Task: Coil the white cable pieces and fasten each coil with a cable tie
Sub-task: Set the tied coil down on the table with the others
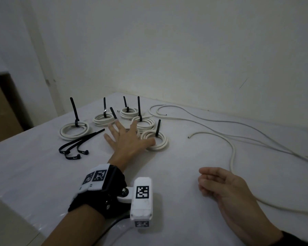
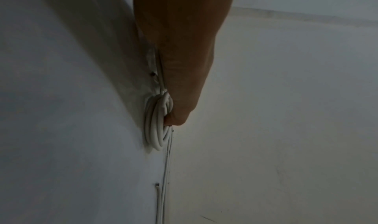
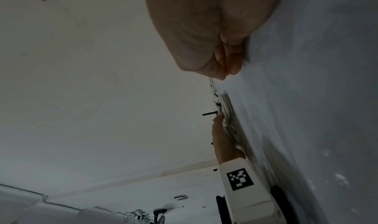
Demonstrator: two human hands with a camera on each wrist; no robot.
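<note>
Several white cable coils lie at the table's far middle, each cinched with an upright black cable tie, among them the left coil (image 1: pixel 74 130) and the nearest coil (image 1: pixel 155 141). My left hand (image 1: pixel 126 138) lies flat among them with fingers spread, its thumb touching the nearest coil (image 2: pixel 156 127). It grips nothing. My right hand (image 1: pixel 220 183) rests on the table at the near right, fingers loosely curled and empty. Loose white cables (image 1: pixel 220 124) trail across the right side. Loose black cable ties (image 1: pixel 76 146) lie left of my left hand.
The white table (image 1: pixel 167 162) meets the wall at its far edge and drops off on the left, beside a brown box (image 1: pixel 2 110). One free cable end (image 1: pixel 188 137) points toward the coils. A tracking-marker camera (image 1: pixel 141 201) sits on my left wrist.
</note>
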